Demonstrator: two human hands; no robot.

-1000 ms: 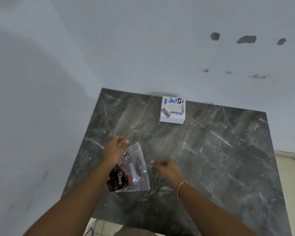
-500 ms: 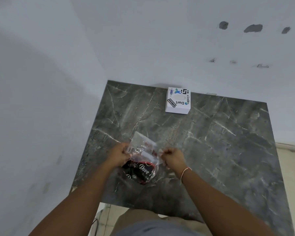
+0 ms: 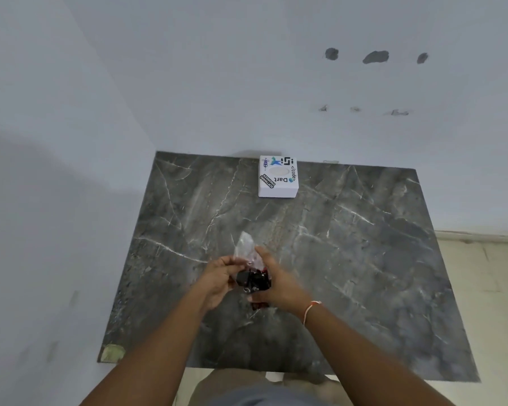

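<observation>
Bunched up since half a second ago, the clear plastic bag of dark sachets [image 3: 252,275] no longer lies spread flat; it stands nearly upright, held just above the near middle of the grey marble worktop [image 3: 364,259]. The left hand [image 3: 217,281] pinches its left edge with curled fingers. The right hand [image 3: 277,287], an orange thread bracelet [image 3: 310,310] at its wrist, grips its right side. A white square box with stickers [image 3: 277,177] sits well apart at the far edge, against the wall.

Box [image 3: 277,177] on table [image 3: 364,259], behind bag [image 3: 251,271] between hands
</observation>
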